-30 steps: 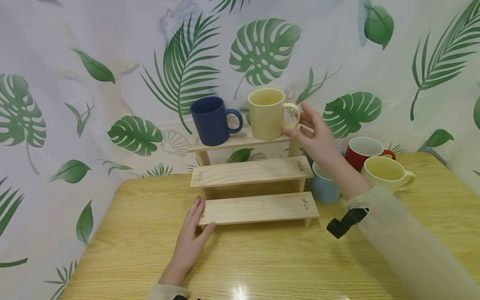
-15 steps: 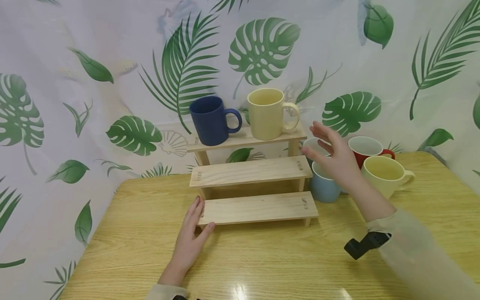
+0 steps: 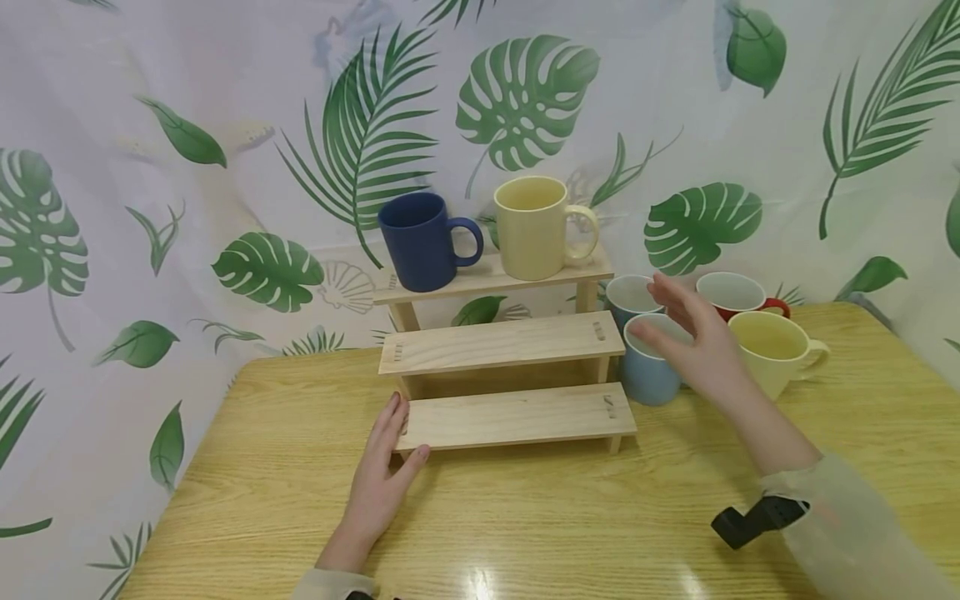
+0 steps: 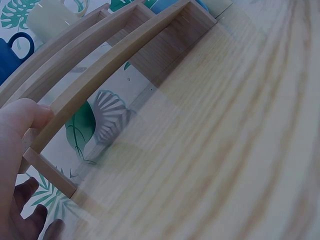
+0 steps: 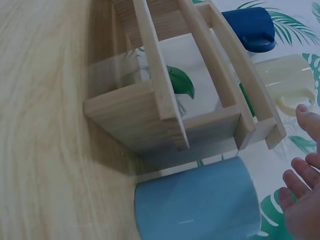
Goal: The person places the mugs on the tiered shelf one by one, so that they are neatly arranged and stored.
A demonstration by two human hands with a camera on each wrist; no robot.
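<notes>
A wooden rack of three steps (image 3: pixel 517 417) stands on the table. My left hand (image 3: pixel 378 479) holds its lowest step at the left front corner, the thumb on the front edge and the fingers along the left end. On the top step stand a dark blue mug (image 3: pixel 418 242) and a yellow mug (image 3: pixel 531 229), handles to the right. My right hand (image 3: pixel 693 337) holds nothing, its fingers apart, above a light blue mug (image 3: pixel 651 375) beside the rack. In the right wrist view its fingers hang near the yellow mug's handle (image 5: pixel 295 100), apart from it.
Behind the light blue mug stands a grey-blue mug (image 3: pixel 630 293), partly hidden. A red mug (image 3: pixel 731 292) with a white inside and a second yellow mug (image 3: pixel 772 346) stand to the right. A leaf-printed cloth (image 3: pixel 247 83) hangs behind the wooden table (image 3: pixel 525 525).
My right hand has let go of the yellow mug on the top step and moved right and down, over the light blue mug. The left hand has stayed at the rack's corner.
</notes>
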